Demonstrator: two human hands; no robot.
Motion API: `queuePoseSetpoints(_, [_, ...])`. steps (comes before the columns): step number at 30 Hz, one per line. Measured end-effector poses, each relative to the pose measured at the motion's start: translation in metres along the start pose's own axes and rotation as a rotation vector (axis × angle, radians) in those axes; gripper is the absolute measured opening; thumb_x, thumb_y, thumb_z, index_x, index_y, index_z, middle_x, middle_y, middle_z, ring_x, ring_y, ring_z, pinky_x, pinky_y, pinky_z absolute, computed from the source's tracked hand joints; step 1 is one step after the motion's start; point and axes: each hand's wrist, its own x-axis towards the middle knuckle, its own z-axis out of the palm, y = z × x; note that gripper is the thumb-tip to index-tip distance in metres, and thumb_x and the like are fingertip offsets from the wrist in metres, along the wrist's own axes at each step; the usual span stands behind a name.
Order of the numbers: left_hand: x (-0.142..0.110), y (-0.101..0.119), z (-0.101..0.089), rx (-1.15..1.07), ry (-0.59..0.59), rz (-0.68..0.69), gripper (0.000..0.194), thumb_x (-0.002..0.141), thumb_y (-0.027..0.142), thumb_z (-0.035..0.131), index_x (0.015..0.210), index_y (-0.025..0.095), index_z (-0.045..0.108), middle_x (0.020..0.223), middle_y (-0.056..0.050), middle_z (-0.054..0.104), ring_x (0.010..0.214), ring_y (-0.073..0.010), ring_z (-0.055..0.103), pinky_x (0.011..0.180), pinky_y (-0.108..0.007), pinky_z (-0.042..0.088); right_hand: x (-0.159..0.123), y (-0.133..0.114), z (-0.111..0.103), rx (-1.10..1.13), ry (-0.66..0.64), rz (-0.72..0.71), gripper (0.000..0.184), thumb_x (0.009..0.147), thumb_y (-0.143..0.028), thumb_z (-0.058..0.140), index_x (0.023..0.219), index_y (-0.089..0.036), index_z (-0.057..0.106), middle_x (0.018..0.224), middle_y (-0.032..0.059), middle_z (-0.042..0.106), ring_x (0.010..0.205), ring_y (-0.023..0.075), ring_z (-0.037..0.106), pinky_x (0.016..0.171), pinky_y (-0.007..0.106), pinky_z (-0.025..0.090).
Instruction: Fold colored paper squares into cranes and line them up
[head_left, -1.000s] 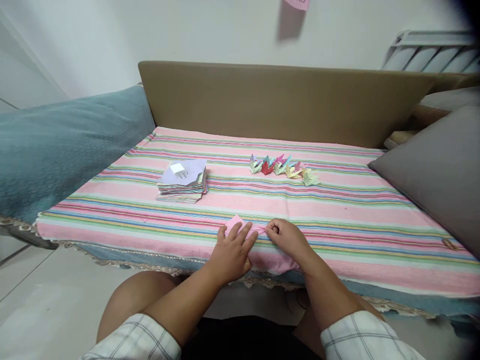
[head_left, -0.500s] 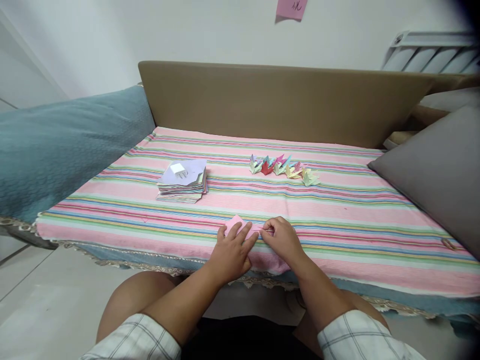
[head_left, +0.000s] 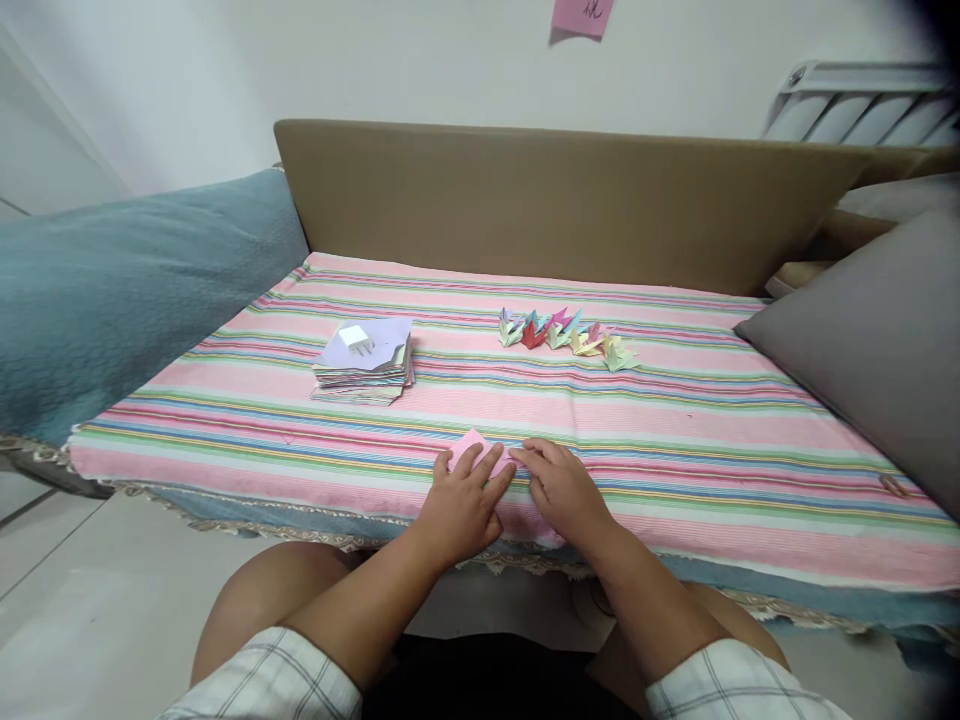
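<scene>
A folded piece of pink paper [head_left: 471, 442] lies on the striped cloth near the front edge of the seat. My left hand [head_left: 463, 500] rests flat over it with fingers spread, pressing it down and hiding much of it. At the paper's right corner is my right hand [head_left: 562, 490], its index finger stretched out and touching that corner, the other fingers loosely bent. Beyond my hands stand several folded paper cranes [head_left: 559, 333] in many colours, close together in two rows.
Left of the cranes sits a stack of coloured paper sheets [head_left: 364, 380] with a white plug adapter [head_left: 355, 340] on top. A grey cushion [head_left: 870, 340] is at the right, a blue-covered armrest [head_left: 150, 260] at the left. The brown backrest [head_left: 525, 205] runs along the back.
My right hand has gone from a pinch at the paper's right corner to an outstretched index finger on it, slightly further left. My left hand has stayed in place.
</scene>
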Motion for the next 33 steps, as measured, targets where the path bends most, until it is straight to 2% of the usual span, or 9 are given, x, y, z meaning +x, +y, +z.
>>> queuePoseSetpoints(6, [0.000, -0.001, 0.000, -0.003, 0.001, 0.005, 0.065, 0.075, 0.032, 0.051, 0.138, 0.027, 0.034, 0.148, -0.005, 0.029, 0.130, -0.0324, 0.028, 0.099, -0.057, 0.022, -0.008, 0.000, 0.001, -0.204, -0.024, -0.004, 0.039, 0.081, -0.013, 0.047, 0.115, -0.027, 0.061, 0.123, 0.0070, 0.057, 0.108, 0.0242, 0.050, 0.091, 0.040, 0.042])
queuePoseSetpoints(12, [0.000, -0.001, 0.001, 0.003, 0.008, 0.007, 0.064, 0.074, 0.034, 0.052, 0.136, 0.027, 0.037, 0.148, -0.006, 0.030, 0.129, -0.0328, 0.029, 0.099, -0.057, 0.022, -0.010, 0.009, -0.004, -0.149, 0.028, 0.005, 0.025, 0.085, -0.022, 0.049, 0.104, -0.022, 0.065, 0.112, 0.0086, 0.062, 0.104, 0.0236, 0.053, 0.090, 0.039, 0.044])
queuePoseSetpoints(15, [-0.001, -0.001, 0.002, 0.014, 0.015, 0.010, 0.064, 0.074, 0.035, 0.053, 0.136, 0.028, 0.037, 0.148, -0.005, 0.030, 0.129, -0.0336, 0.029, 0.099, -0.056, 0.023, -0.010, 0.013, -0.007, -0.098, 0.043, 0.063, 0.020, 0.084, -0.024, 0.050, 0.095, -0.019, 0.066, 0.105, 0.0088, 0.064, 0.101, 0.0233, 0.055, 0.089, 0.038, 0.045])
queuePoseSetpoints(17, [-0.001, -0.001, 0.002, 0.023, 0.024, 0.008, 0.065, 0.074, 0.036, 0.054, 0.136, 0.028, 0.037, 0.147, -0.005, 0.031, 0.128, -0.0340, 0.030, 0.099, -0.055, 0.023, -0.009, 0.012, -0.007, -0.071, 0.058, 0.080, 0.021, 0.083, -0.024, 0.050, 0.099, -0.019, 0.064, 0.105, 0.0087, 0.063, 0.102, 0.0233, 0.055, 0.088, 0.038, 0.046])
queuePoseSetpoints(22, [-0.001, -0.001, 0.003, 0.026, 0.037, 0.010, 0.067, 0.072, 0.034, 0.055, 0.136, 0.029, 0.037, 0.147, -0.005, 0.032, 0.128, -0.0339, 0.030, 0.099, -0.055, 0.023, -0.009, 0.002, 0.000, -0.161, 0.037, -0.059, 0.038, 0.085, -0.014, 0.042, 0.119, -0.021, 0.057, 0.128, 0.0093, 0.053, 0.115, 0.0234, 0.048, 0.097, 0.041, 0.040])
queuePoseSetpoints(26, [-0.002, -0.004, 0.004, 0.010, 0.038, 0.017, 0.065, 0.073, 0.035, 0.053, 0.136, 0.030, 0.037, 0.147, -0.004, 0.032, 0.128, -0.0325, 0.031, 0.099, -0.054, 0.023, -0.012, 0.005, -0.001, -0.237, 0.023, -0.035, 0.032, 0.086, -0.019, 0.044, 0.113, -0.020, 0.063, 0.125, 0.0105, 0.056, 0.113, 0.0244, 0.050, 0.098, 0.042, 0.040])
queuePoseSetpoints(30, [-0.002, -0.006, 0.004, 0.005, 0.033, 0.026, 0.065, 0.075, 0.037, 0.053, 0.137, 0.030, 0.036, 0.147, -0.004, 0.033, 0.128, -0.0320, 0.031, 0.099, -0.053, 0.023, -0.011, 0.008, -0.006, -0.209, 0.095, 0.006, 0.029, 0.088, -0.023, 0.043, 0.102, -0.017, 0.067, 0.119, 0.0120, 0.060, 0.109, 0.0251, 0.053, 0.097, 0.044, 0.041])
queuePoseSetpoints(33, [-0.002, -0.007, 0.004, -0.005, 0.027, 0.023, 0.066, 0.074, 0.036, 0.055, 0.137, 0.029, 0.036, 0.144, -0.006, 0.037, 0.127, -0.0325, 0.032, 0.099, -0.052, 0.023, -0.010, -0.001, -0.002, -0.135, 0.102, -0.122, 0.038, 0.090, -0.023, 0.037, 0.124, -0.016, 0.054, 0.130, 0.0110, 0.053, 0.123, 0.0245, 0.045, 0.104, 0.048, 0.034])
